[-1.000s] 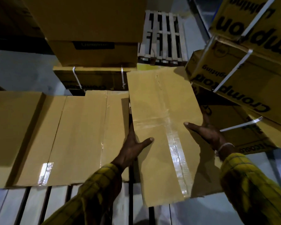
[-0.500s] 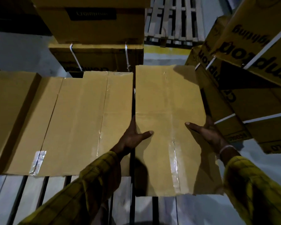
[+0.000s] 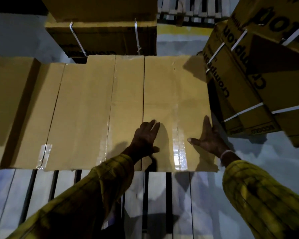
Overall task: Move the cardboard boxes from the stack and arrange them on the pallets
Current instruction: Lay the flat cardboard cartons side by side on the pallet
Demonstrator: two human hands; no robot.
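A taped brown cardboard box (image 3: 176, 94) lies flat on the grey slatted pallet (image 3: 178, 195), its left edge tight against a neighbouring box (image 3: 86, 107). My left hand (image 3: 145, 137) rests flat on the box's top near its left edge, fingers straight. My right hand (image 3: 208, 138) lies flat at the box's right edge, thumb spread over the top. Another box (image 3: 9, 100) sits further left in the same row.
A leaning stack of printed, white-strapped boxes (image 3: 259, 80) stands close on the right. More strapped boxes (image 3: 104, 37) are piled behind the row. Another wooden pallet (image 3: 190, 11) lies at the top. Bare pallet slats extend in front of the row.
The box has come down and shifted left until it closed the gap with its neighbour. Both hands went from gripping its sides to lying flat on it.
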